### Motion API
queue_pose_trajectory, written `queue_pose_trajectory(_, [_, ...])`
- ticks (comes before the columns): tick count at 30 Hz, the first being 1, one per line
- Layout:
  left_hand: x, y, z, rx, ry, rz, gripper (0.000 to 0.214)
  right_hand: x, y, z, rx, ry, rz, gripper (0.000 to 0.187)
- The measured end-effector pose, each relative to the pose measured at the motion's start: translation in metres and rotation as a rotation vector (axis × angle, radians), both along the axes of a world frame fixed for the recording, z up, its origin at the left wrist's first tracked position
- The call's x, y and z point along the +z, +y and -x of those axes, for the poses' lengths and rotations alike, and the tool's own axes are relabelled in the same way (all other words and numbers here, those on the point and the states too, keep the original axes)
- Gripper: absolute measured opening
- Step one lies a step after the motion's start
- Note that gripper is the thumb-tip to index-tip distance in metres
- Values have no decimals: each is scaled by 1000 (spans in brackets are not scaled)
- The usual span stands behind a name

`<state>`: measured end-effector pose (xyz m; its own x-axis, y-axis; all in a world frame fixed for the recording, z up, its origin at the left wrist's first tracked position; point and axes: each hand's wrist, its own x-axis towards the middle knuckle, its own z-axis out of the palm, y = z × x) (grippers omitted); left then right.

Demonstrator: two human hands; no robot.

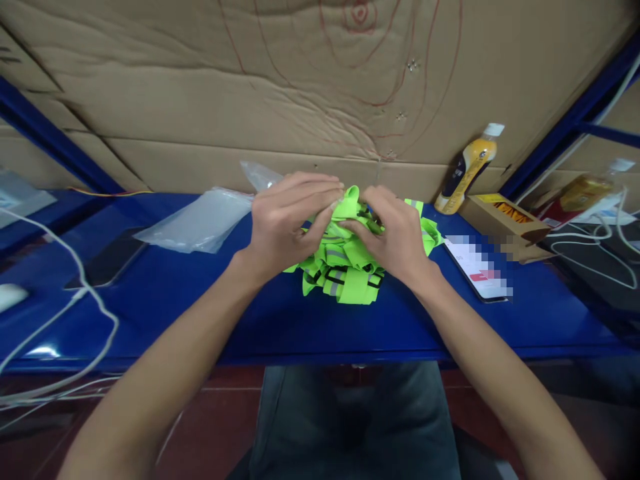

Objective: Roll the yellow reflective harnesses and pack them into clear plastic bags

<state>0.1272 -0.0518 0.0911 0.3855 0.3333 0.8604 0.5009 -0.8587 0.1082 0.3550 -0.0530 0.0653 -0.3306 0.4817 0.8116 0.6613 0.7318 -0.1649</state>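
A heap of neon-green reflective straps [350,283] with silver stripes and black buckles lies on the blue table [280,320]. Over its left side is my left hand [295,217], thumb and fingers pinched at a green strap. My right hand [393,230] closes on the top and right of the same heap, thumb pressed inward against a strap. Between the two hands a strap loop [351,195] stands up. The fingertips partly cover the straps they hold.
Left of the heap lie clear plastic bags [205,220] and a dark flat device [113,257]. White cables [95,293] run along the left. At right are a phone [473,270], a yellow drink bottle [470,167] and a small open carton [515,227]. Cardboard [200,107] walls the back.
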Motion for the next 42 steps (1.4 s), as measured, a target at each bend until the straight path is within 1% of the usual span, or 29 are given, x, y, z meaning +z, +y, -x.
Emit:
queue_pose_trajectory(2, [4,5,8,-38,94,30,26,-1,1,1,22,41,-31,27])
queue_pose_trajectory(3, [7,7,13,-42,162,29,33,-1,2,0,54,87,-50,29])
queue_pose_trajectory(4, [10,9,17,-26,238,15,48,1,2,0,87,141,-68,30])
queue_pose_trajectory(6, [13,12,21,87,368,-18,79,5,3,-1,134,224,-85,31])
queue_pose_trajectory(7, [13,12,21,172,408,-18,85,8,3,-1,148,241,-84,31])
queue_pose_trajectory(8, [12,12,20,251,436,-3,84,9,2,-1,161,242,-78,31])
queue_pose_trajectory(9, [10,12,17,313,457,25,77,10,2,-1,172,229,-69,30])
queue_pose_trajectory(11, [3,11,11,364,484,68,67,8,0,1,179,184,-46,27])
queue_pose_trajectory(13, [-4,12,6,334,485,60,62,2,-1,6,124,134,-32,26])
queue_pose_trajectory(15, [-11,14,3,296,457,34,56,-3,-4,14,18,99,-29,23])
queue_pose_trajectory(17, [-14,16,2,267,429,22,52,-4,-6,20,-72,82,-17,19])
queue_pose_trajectory(18, [-15,17,2,253,415,22,52,-3,-7,22,-85,78,-1,18])
queue_pose_trajectory(19, [-14,18,2,241,398,27,53,0,-8,22,-69,79,22,18])
queue_pose_trajectory(21, [-12,19,4,228,363,45,58,8,-8,17,39,96,94,21])
queue_pose_trajectory(24, [-6,19,8,234,299,93,68,22,-9,1,230,196,211,42])
queue_pose_trajectory(25, [-4,19,10,238,273,108,70,25,-9,-3,267,235,232,46])
queue_pose_trajectory(26, [-3,19,12,241,246,118,72,26,-9,-6,286,264,240,44])
queue_pose_trajectory(27, [-3,19,13,245,224,121,73,27,-9,-8,286,277,238,38])
queue_pose_trajectory(29, [-5,19,13,254,224,108,71,24,-8,-4,245,246,209,17])
queue_pose_trajectory(30, [-6,19,13,262,243,101,68,22,-7,0,206,212,188,9])
queue_pose_trajectory(31, [-7,18,12,277,265,92,64,19,-5,5,164,179,166,7])
queue_pose_trajectory(33, [-9,18,10,315,304,75,56,15,0,14,107,123,144,7])
queue_pose_trajectory(35, [-9,17,10,339,335,58,50,15,5,21,97,77,171,8])
queue_pose_trajectory(38, [-5,15,12,342,381,36,44,25,8,28,118,37,260,12])
queue_pose_trajectory(42, [1,10,10,375,428,0,40,42,9,40,124,-15,378,10])
